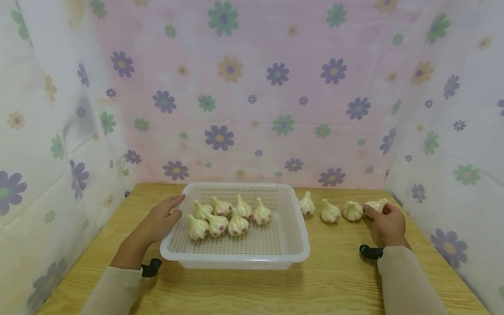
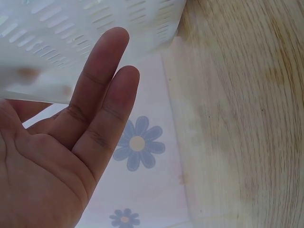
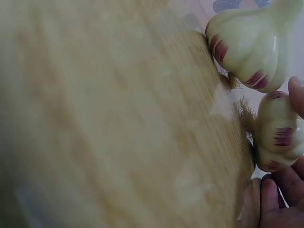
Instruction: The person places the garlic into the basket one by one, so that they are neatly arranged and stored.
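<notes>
At the right end of a row of garlic bulbs [image 1: 330, 212], my right hand [image 1: 389, 225] pinches a bulb of garlic [image 1: 377, 204] between thumb and fingers. The right wrist view has this purple-streaked garlic bulb [image 3: 278, 135] low over the wood, its root tuft toward the table, close beside a neighbouring bulb [image 3: 247, 52]. My left hand [image 1: 159, 222] is at the left side of a white plastic basket [image 1: 236, 261]. In the left wrist view its fingers [image 2: 102, 66] extend straight along the basket's slotted wall [image 2: 142, 23]. Several garlic bulbs [image 1: 238, 226] lie in the basket's left and middle part.
The basket stands on a wood-grain table [image 1: 242, 298]. A flower-patterned cloth [image 1: 256, 94] hangs behind the table and along both sides. Another garlic bulb [image 1: 307, 204] stands close to the basket's right rim. Each wrist wears a small black device [image 1: 151, 267].
</notes>
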{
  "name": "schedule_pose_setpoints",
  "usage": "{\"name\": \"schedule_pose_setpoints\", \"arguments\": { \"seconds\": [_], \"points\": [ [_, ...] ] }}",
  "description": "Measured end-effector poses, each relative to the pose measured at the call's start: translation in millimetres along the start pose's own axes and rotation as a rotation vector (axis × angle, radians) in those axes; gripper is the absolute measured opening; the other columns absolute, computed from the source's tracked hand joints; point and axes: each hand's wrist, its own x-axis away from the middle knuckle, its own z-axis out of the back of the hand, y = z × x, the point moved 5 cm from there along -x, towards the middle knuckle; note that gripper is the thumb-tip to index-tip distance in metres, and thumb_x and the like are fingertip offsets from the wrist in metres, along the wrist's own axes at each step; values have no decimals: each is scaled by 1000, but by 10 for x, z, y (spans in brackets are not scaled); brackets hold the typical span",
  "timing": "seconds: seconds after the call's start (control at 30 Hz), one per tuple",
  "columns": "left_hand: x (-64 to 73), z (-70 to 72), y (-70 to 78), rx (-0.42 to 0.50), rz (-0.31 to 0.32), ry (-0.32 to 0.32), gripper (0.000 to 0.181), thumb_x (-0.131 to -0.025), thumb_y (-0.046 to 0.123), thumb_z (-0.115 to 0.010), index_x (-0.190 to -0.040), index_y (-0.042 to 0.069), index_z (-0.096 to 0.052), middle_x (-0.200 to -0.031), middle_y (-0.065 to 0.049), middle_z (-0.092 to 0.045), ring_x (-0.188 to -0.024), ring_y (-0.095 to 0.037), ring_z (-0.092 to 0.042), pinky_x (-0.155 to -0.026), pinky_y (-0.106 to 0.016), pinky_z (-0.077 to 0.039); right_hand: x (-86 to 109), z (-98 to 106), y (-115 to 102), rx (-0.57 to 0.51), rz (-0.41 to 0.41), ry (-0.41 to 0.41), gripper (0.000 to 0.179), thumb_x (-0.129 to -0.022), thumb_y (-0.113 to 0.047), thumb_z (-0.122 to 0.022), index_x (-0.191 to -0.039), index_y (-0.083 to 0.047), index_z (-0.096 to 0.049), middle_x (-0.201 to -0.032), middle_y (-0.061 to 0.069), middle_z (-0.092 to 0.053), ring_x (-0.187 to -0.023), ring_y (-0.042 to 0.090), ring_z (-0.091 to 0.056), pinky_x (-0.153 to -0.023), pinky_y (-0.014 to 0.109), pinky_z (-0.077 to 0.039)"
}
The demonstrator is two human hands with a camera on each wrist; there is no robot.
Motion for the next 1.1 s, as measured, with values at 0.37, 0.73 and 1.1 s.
{"name": "schedule_pose_setpoints", "arguments": {
  "seconds": [0.37,0.73,1.1],
  "points": [
    [26,10,53,-4,-6,-10,57,-108,21,-41,-162,4,-33,-164,-24,-33,-134,-47,-54,-101,-59,-53,22,-10,-14,101,15,17,88,-96,-62,-59,-153,3,-46,-154,28,-45,-136,45,-45,-109,58,-42],
    [18,23,48,-8,-7,-6,57,-108,20,-41,-162,4,-33,-163,-24,-35,-133,-46,-54,-101,-60,-52,98,30,-5,-45,-57,43,95,-92,-66,-61,-159,-3,-38,-162,20,-38,-136,32,-47,-101,39,-51],
    [11,13,50,-7,-16,0,57,-107,18,-41,-162,3,-33,-163,-25,-35,-137,-47,-52,-105,-62,-49,100,108,65,-146,-114,148,93,-82,-65,-74,-152,-8,-52,-110,-16,-55,-97,1,-53,-70,13,-49]
  ]
}}
